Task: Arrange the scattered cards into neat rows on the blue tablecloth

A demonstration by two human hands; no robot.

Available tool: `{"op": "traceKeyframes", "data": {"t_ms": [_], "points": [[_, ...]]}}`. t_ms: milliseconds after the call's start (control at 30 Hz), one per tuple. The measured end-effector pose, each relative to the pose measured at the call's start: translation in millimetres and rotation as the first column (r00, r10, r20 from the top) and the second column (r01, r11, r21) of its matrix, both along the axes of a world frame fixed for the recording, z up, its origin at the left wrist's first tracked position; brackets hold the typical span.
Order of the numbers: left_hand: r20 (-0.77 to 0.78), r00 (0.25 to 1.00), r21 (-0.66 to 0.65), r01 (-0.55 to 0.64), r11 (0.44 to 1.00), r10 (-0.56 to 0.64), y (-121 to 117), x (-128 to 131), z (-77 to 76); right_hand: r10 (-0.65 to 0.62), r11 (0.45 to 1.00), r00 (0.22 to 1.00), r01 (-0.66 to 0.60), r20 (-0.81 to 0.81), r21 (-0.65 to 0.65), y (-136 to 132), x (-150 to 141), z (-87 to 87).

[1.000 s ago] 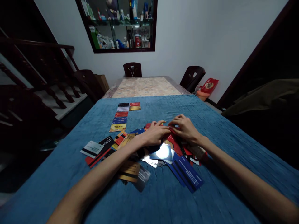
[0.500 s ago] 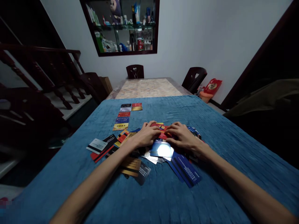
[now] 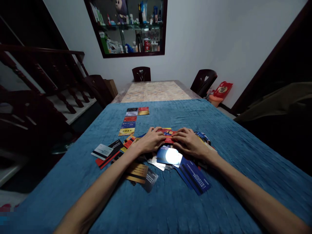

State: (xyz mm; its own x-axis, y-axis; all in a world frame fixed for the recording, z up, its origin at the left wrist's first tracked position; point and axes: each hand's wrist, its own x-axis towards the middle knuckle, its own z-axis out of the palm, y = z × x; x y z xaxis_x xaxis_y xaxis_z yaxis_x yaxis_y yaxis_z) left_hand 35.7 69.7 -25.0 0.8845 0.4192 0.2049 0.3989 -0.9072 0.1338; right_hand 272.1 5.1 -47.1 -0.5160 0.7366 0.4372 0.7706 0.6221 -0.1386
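My left hand [image 3: 153, 140] and my right hand [image 3: 187, 140] are over the middle of a loose heap of plastic cards. Their fingers are curled around the two ends of a red card [image 3: 168, 139], whose ends they cover. Just in front of my fingers lies a shiny blue card [image 3: 168, 156] with a bright glare spot, on top of white cards. Near my right wrist a dark blue card [image 3: 196, 177] lies slanted over another. By my left forearm are a gold card [image 3: 136, 173], a clear grey card [image 3: 150, 180] and a silver card [image 3: 102, 151].
Beyond the heap, to the left, several cards lie face up in a small layout, including a yellow and blue card [image 3: 127, 128] and a red and gold card [image 3: 143, 111]. A blue cloth [image 3: 175, 113] covers the near table. Chairs [image 3: 141, 74] stand around the far end.
The fingers of both hands have shifted slightly on the red card, and less of its face shows. The cards laid out at the left have stayed put.
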Motion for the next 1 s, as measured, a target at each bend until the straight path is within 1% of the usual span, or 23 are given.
{"op": "traceKeyframes", "data": {"t_ms": [133,233,467,733,833,1000], "points": [[0.029,0.999,0.046,0.017,0.999,-0.018,3,0,-0.4,-0.048,0.998,0.997,0.051,-0.066,0.044,4,2,-4.6],[0.076,0.997,0.056,0.003,0.998,-0.008,5,1,-1.6,-0.096,0.994,0.989,0.102,-0.109,0.044,6,3,-7.3],[0.192,0.979,-0.047,-0.058,0.997,0.066,2,5,2.7,-0.112,0.993,0.969,0.101,-0.22,-0.064,3,2,-3.9],[0.243,0.965,-0.094,-0.082,0.992,0.103,1,6,0.0,-0.149,0.986,0.948,0.123,-0.282,-0.11,2,1,-1.0],[0.272,0.955,-0.114,-0.091,0.989,0.119,1,6,-0.2,-0.173,0.983,0.922,0.139,-0.347,-0.12,0,-1,1.1],[0.345,0.93,-0.158,-0.078,0.984,0.129,1,7,-2.7,-0.212,0.977,0.84,0.189,-0.499,-0.098,-1,-4,3.4]]}}
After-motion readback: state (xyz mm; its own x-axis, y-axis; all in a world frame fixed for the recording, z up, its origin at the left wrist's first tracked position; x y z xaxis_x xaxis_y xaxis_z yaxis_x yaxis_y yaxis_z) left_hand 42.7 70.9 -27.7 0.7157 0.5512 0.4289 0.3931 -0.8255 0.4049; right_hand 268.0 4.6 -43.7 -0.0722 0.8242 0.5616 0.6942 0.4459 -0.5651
